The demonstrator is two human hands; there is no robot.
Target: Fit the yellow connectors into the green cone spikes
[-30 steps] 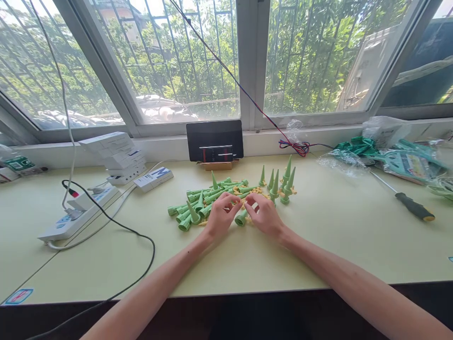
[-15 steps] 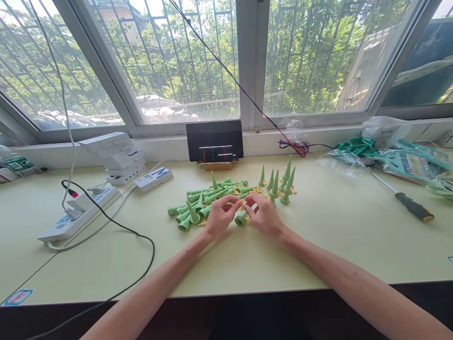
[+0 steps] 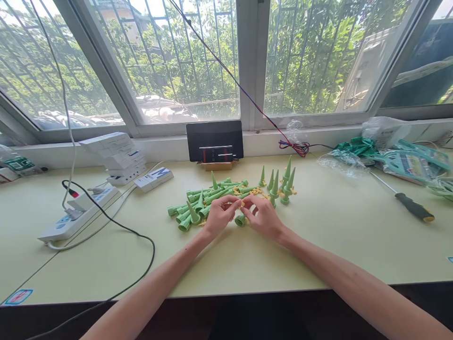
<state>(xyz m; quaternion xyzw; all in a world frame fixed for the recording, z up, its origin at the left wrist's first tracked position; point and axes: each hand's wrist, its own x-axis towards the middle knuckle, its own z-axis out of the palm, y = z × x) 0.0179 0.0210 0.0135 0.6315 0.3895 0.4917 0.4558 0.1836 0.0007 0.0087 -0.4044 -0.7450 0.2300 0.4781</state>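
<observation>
Head view: left grip (image 3: 221, 215), right grip (image 3: 263, 215) pinched on yellow piece (image 3: 242, 204).

In front of the black screen (image 3: 214, 132), the fingers of the left hand (image 3: 221, 216) and right hand (image 3: 264, 217) cover most of a yellow piece (image 3: 242, 204), its shape too small to tell. The hands also hide parts of the green tubes (image 3: 216, 195) and of a green cylinder (image 3: 239, 220). Left of the screen, small lettering on a white box (image 3: 154, 179) is unreadable and a black cable (image 3: 153, 257) leaves by the bottom edge; far right of it, the right edge cuts off a pale green coil (image 3: 442, 188).
</observation>
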